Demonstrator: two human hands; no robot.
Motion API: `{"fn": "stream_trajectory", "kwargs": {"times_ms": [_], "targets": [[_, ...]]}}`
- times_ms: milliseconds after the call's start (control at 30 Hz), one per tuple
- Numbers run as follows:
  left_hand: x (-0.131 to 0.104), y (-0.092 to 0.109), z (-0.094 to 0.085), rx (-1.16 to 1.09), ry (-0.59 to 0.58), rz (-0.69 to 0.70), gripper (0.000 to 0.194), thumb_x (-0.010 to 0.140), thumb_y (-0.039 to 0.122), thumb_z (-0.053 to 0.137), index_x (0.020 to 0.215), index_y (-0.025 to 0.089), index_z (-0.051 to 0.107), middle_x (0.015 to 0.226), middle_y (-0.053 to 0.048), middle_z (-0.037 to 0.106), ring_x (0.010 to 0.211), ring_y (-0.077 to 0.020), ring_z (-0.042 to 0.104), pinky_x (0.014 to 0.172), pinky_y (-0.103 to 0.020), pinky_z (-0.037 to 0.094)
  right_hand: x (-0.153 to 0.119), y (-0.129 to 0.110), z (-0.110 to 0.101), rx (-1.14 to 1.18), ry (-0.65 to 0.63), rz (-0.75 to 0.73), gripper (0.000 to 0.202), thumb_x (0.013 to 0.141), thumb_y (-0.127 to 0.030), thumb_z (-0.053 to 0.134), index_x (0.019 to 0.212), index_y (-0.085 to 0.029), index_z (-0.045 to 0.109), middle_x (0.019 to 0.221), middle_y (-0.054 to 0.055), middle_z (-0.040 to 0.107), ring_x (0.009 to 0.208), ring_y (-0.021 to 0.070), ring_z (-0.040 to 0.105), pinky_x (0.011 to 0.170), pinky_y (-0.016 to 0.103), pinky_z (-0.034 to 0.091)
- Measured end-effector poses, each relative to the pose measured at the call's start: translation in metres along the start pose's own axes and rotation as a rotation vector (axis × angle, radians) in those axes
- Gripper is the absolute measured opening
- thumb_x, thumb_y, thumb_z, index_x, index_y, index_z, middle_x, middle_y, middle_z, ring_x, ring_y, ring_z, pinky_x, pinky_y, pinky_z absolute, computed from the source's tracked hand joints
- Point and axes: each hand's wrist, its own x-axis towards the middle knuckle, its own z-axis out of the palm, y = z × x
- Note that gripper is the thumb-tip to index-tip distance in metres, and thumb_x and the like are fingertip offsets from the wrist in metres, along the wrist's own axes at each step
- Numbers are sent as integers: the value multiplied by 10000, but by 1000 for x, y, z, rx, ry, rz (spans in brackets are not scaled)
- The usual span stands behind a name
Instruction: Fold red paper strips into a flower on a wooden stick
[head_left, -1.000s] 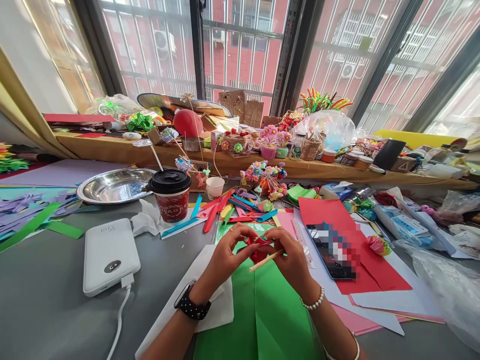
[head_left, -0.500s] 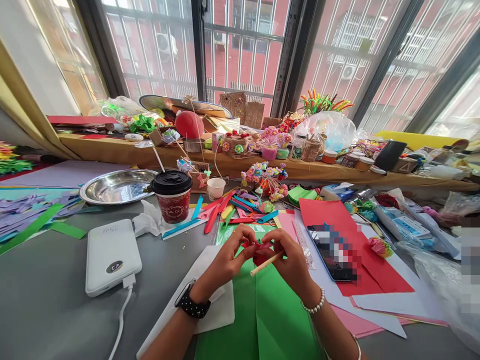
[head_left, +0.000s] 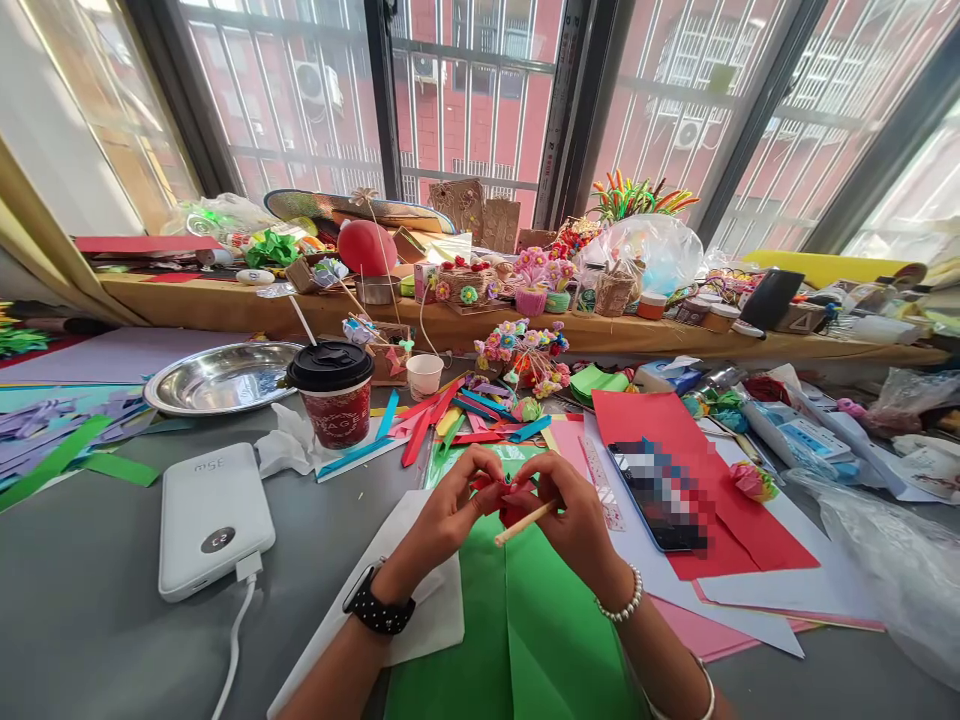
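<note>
The red paper piece [head_left: 513,515] is held above the green paper [head_left: 559,620], pinched at its left side by the fingertips of the left hand [head_left: 448,510]; its other side is met by those of the right hand [head_left: 574,510], in which a pale stick [head_left: 523,524] is also gripped. The piece could be creased by overly hard pinching, and the stick dropped if the right fingers were loosened. Counted left to right: 1 power bank [head_left: 217,525], 1 lidded cup [head_left: 335,418], 1 white cup [head_left: 424,376], 2 hands, 1 stick, 1 phone [head_left: 654,505].
</note>
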Motion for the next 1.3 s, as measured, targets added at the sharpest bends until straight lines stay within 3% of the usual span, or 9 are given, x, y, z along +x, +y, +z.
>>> {"fn": "stream_trajectory", "kwargs": {"times_ms": [1300], "targets": [[0, 2, 0, -47, -37, -14, 76, 802, 246, 452, 814, 174, 471, 824, -20, 425, 782, -138, 441, 698, -252, 383, 0, 0, -1, 50, -38, -43, 103, 740, -180, 557, 787, -202, 468, 682, -31, 448, 475, 71, 328, 418, 188, 309]]}}
